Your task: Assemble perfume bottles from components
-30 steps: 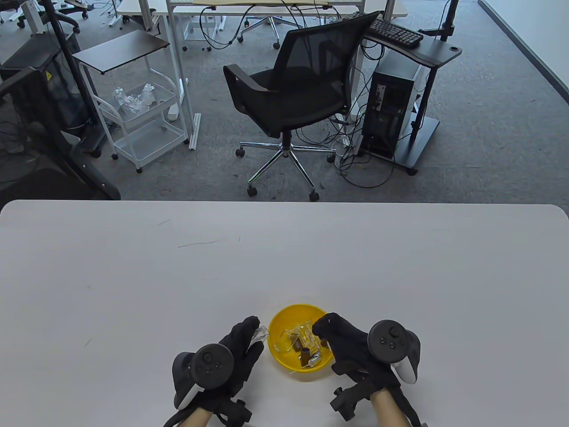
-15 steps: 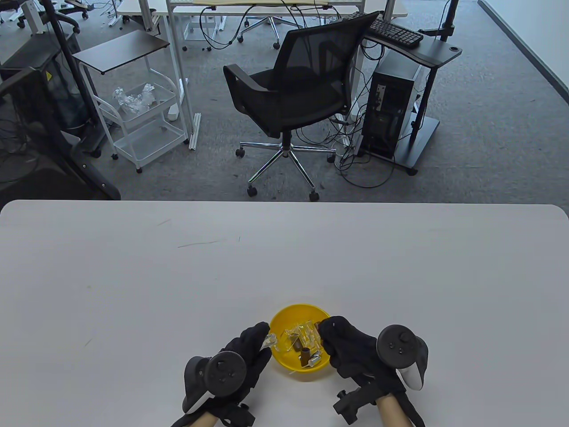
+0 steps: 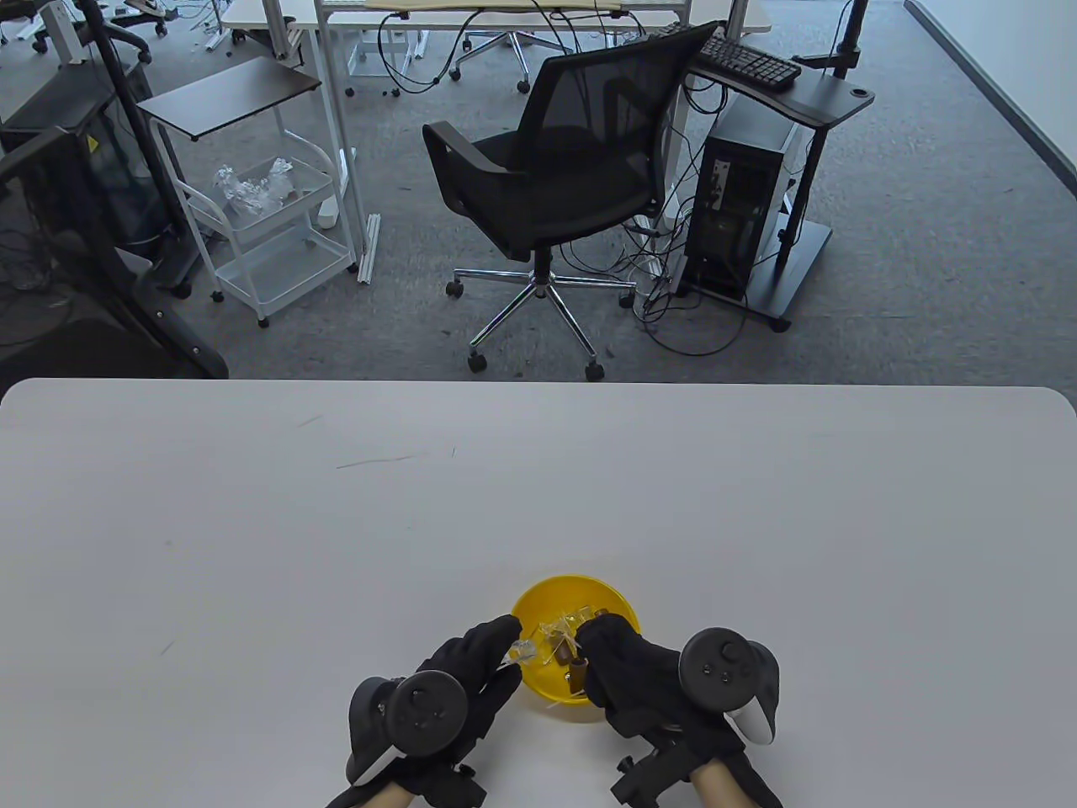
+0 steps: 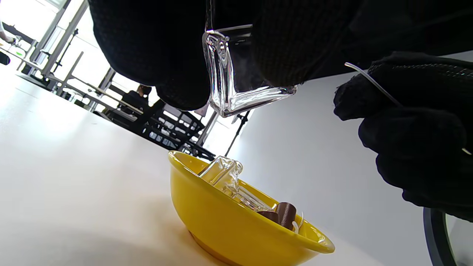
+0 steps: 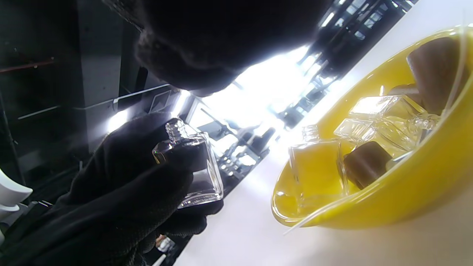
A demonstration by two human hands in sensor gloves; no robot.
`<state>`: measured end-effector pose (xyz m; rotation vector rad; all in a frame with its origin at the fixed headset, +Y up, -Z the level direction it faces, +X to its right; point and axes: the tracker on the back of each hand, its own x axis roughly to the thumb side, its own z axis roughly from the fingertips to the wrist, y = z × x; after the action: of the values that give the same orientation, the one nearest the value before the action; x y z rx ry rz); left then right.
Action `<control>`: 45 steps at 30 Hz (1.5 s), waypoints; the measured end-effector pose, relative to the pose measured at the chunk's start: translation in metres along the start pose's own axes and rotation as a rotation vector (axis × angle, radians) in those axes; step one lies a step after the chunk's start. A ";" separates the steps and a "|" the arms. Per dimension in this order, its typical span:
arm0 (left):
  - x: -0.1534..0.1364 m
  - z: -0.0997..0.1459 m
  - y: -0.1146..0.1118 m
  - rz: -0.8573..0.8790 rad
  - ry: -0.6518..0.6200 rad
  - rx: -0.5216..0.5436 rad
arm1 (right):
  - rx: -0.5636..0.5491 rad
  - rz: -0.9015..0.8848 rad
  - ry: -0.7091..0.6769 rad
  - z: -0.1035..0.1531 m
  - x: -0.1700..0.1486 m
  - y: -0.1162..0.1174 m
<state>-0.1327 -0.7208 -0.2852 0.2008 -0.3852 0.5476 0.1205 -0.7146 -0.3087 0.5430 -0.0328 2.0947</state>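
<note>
My left hand (image 3: 471,673) grips a small clear square glass bottle (image 3: 522,650) just left of the yellow bowl (image 3: 580,587). In the left wrist view the bottle (image 4: 244,81) hangs between my fingers above the bowl (image 4: 229,221). My right hand (image 3: 627,665) is curled over the bowl's near right side and pinches a thin white pump tube (image 4: 373,83). The right wrist view shows the held bottle (image 5: 196,166) neck up, the tube (image 5: 454,85) crossing the bowl (image 5: 388,207). More clear bottles (image 5: 317,166) and brown caps (image 5: 364,162) lie inside it.
The white table (image 3: 538,488) stretches far and to both sides of the bowl. Beyond its far edge stand a black office chair (image 3: 555,177), a white cart (image 3: 269,227) and a computer stand (image 3: 757,194).
My right hand has moved left over the bowl's near side, closer to the left hand. The left hand has carried the bottle rightward to the bowl's rim.
</note>
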 end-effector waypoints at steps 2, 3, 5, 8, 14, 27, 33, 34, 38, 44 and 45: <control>0.002 0.000 0.000 -0.002 -0.010 0.003 | 0.003 -0.008 -0.002 0.000 0.000 0.001; 0.003 0.001 0.000 -0.002 -0.017 0.003 | 0.013 -0.032 -0.001 -0.001 -0.001 0.002; 0.005 0.001 -0.001 -0.008 -0.028 0.001 | 0.017 -0.066 -0.001 -0.001 -0.001 0.003; 0.007 0.001 -0.002 -0.016 -0.041 -0.002 | -0.008 -0.068 -0.001 0.000 0.000 0.003; 0.009 0.002 -0.004 -0.022 -0.058 -0.003 | 0.001 -0.073 0.000 0.000 -0.001 0.002; 0.018 0.004 -0.008 -0.057 -0.107 -0.014 | 0.027 0.045 -0.007 0.000 0.004 0.007; 0.032 0.007 -0.016 -0.106 -0.161 -0.033 | -0.031 0.114 0.008 0.003 0.007 0.012; 0.036 0.007 -0.019 -0.120 -0.176 -0.043 | -0.055 0.132 0.016 0.003 0.008 0.012; 0.046 0.009 -0.027 -0.166 -0.227 -0.070 | -0.160 0.224 0.023 0.004 0.012 0.013; 0.050 0.008 -0.026 -0.128 -0.173 -0.029 | -0.329 0.309 0.039 0.004 0.021 0.025; 0.048 0.008 -0.025 -0.117 -0.150 -0.033 | -0.328 0.318 0.041 0.003 0.022 0.027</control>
<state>-0.0842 -0.7213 -0.2607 0.2316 -0.5245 0.4121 0.0897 -0.7128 -0.2924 0.3090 -0.4576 2.3436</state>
